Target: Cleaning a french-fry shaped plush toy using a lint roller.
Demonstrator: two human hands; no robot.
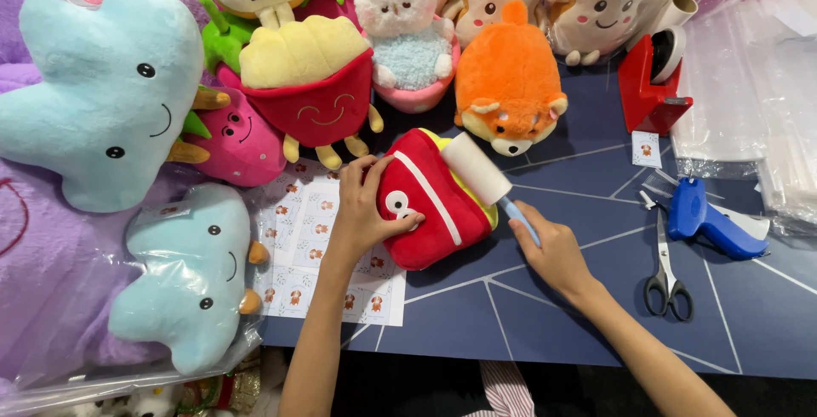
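Head camera, looking down at our work table: our left hand (pixel 362 213) presses flat on a red fries-shaped plush toy (pixel 430 204) lying on its side, fingers spread over its face to pin it, while our right hand (pixel 549 247) is closed around the blue handle of a lint roller (pixel 475 166) whose white roll sits on the toy's upper edge. The toy rests partly on a sheet of small printed stickers (pixel 319 247) and partly on the dark blue table (pixel 553 315).

We judge the cleaning to be under way, not finished: the roller is at one end of the toy, and most of the red surface lies beyond it. One pale blue cloud plush (pixel 183 277) at lower left is already sealed in a clear bag; the fries toy is not bagged.

Room is tight above and to the left, where an orange dog plush (pixel 509 85), a second fries plush (pixel 311 89), a pink fruit plush (pixel 242 140) and a large blue cloud plush (pixel 102 98) crowd close. To the right lie scissors (pixel 665 277), a blue tagging gun (pixel 711 221), a red tape dispenser (pixel 651 81) and a stack of clear bags (pixel 757 85). Open table shows below the right forearm, running to the near edge.
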